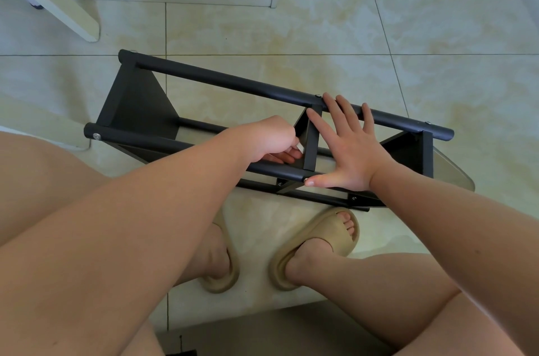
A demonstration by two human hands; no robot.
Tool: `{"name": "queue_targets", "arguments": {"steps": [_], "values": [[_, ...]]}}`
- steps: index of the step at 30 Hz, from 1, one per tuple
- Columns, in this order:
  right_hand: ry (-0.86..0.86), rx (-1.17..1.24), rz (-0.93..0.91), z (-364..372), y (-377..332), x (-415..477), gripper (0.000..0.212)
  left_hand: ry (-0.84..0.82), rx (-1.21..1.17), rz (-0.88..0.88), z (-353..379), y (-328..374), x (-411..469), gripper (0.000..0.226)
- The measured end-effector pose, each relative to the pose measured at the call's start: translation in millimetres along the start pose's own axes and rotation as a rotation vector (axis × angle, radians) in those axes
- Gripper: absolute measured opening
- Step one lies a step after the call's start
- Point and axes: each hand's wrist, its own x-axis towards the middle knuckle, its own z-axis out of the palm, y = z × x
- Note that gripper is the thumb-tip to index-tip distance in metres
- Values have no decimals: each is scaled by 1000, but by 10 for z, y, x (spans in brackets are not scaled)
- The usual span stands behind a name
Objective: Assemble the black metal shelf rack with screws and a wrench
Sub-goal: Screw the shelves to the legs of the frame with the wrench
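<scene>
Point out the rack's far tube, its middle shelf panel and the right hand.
far tube (233, 82): head view, middle of its length.
middle shelf panel (311, 148): head view, its upturned edge.
right hand (348, 151): head view, its back.

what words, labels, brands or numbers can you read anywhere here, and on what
None readable: no words, labels or numbers show on the black rack, the slippers or the floor tiles; the screw heads are too small to show any marking.

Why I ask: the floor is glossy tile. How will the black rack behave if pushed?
The rack probably slides easily on the glossy floor. Lying on round tubes, it may roll; the right hand pressed flat likely steadies it.
</scene>
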Motion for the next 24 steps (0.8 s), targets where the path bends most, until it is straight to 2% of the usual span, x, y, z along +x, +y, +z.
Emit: {"name": "queue_targets", "arguments": {"steps": [14, 24], "values": [[-6, -1, -2, -4, 1, -3, 128, -49, 161, 55, -46, 65, -140, 16], [5, -5, -4, 45, 17, -3, 127, -101, 360, 101, -107, 49, -153, 20]]}}
